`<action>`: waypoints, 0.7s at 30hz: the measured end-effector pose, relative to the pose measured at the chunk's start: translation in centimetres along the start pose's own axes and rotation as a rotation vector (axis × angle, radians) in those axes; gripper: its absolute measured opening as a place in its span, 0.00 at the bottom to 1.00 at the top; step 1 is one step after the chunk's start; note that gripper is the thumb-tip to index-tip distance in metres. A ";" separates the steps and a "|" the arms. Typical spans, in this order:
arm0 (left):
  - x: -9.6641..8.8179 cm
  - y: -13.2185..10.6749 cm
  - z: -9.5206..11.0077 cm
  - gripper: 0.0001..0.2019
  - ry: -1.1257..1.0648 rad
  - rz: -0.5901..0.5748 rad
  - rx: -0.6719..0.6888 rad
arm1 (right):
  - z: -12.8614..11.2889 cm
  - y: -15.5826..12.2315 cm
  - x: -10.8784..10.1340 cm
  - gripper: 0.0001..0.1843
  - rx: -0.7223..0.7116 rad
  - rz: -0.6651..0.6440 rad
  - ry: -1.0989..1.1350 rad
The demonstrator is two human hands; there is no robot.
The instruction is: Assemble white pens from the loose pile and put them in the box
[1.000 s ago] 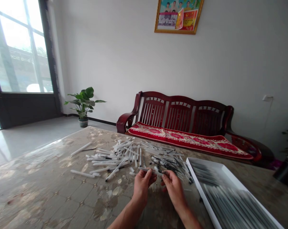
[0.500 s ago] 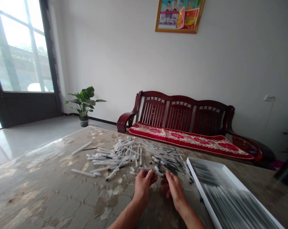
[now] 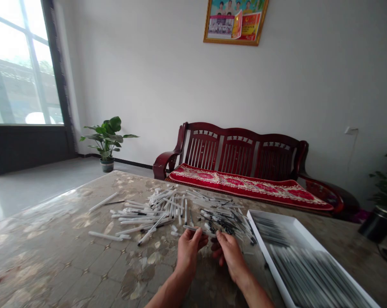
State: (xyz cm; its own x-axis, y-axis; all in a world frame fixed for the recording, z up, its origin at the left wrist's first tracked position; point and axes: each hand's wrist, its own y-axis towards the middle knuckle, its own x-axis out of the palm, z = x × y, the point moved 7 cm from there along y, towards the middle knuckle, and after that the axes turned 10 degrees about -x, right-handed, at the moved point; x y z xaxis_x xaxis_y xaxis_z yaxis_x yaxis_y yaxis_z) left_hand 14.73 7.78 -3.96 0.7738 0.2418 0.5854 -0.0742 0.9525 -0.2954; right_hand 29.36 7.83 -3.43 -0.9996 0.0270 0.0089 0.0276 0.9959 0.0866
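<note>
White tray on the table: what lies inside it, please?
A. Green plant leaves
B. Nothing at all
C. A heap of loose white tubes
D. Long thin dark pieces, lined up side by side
D. The white tray holds long thin dark pieces lying in parallel rows, though they look blurred.

The pen barrels [image 3: 151,229] are smooth white plastic, the tabletop [image 3: 52,244] glossy, the bench [image 3: 238,147] polished red-brown wood, its cushion [image 3: 245,185] patterned cloth.

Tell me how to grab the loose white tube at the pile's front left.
Pinch the white plastic tube around its middle, from above on the near side. It lies flat on the tabletop, apart from the pile, so both long sides can be reached.
</note>
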 end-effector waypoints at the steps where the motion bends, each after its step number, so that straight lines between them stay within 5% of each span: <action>1: 0.0 0.0 0.0 0.19 0.007 0.004 -0.001 | -0.1 0.1 0.0 0.29 -0.021 -0.007 -0.008; 8: -0.7 0.0 0.4 0.15 -0.041 0.074 -0.032 | -1.6 0.3 -0.7 0.26 -0.146 0.093 0.064; 16: -0.7 0.5 -0.2 0.13 -0.021 0.067 -0.055 | -0.3 0.2 -0.2 0.25 -0.049 0.071 0.050; 21: -1.7 0.8 1.3 0.14 -0.032 0.128 0.031 | -0.6 1.7 -3.8 0.18 -0.219 0.187 -0.207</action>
State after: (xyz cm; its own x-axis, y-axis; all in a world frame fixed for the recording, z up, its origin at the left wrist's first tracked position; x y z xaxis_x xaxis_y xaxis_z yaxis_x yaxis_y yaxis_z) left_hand 12.55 8.41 -4.25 0.7366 0.3674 0.5679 -0.1914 0.9185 -0.3459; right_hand 33.23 9.42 -2.72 -0.9565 0.2464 -0.1559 0.1885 0.9305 0.3140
